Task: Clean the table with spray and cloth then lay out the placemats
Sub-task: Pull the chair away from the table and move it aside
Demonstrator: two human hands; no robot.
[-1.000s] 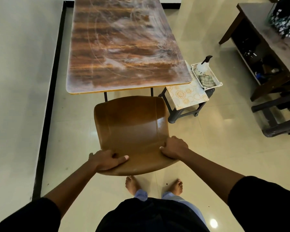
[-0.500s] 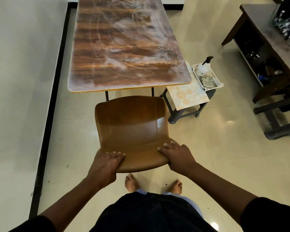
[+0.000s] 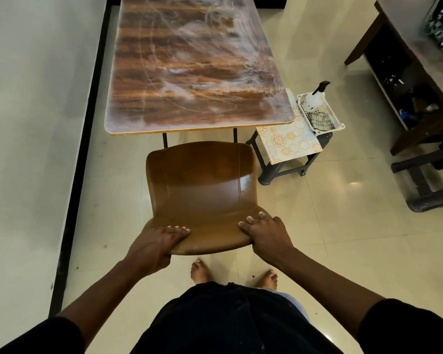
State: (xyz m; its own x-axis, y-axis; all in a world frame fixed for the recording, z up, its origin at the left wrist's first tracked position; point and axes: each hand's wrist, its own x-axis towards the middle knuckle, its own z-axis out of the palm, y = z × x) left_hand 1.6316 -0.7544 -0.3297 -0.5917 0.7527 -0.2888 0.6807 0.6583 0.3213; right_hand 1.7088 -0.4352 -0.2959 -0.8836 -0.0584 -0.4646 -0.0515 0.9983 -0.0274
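Both hands' grip (image 3: 154,241) (image 3: 266,232) holds the chair (image 3: 202,185), which blocks the table (image 3: 195,67).

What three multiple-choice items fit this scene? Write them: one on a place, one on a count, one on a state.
1. Where does the white spray bottle with the black trigger stand?
A. on the wooden table
B. in the white plastic basket
C. on the floor

2. How many hands hold the brown moulded chair?
A. none
B. one
C. two

3. What state is the brown streaked tabletop in?
A. bare and smeared
B. laid with placemats
C. covered by a cloth

Answers:
1 B: the spray bottle stands in the basket, beside the checked cloth.
2 C: the left hand and right hand both grip the back edge of the chair.
3 A: whitish smears cross the tabletop; the floral placemats lie on the dark stool.
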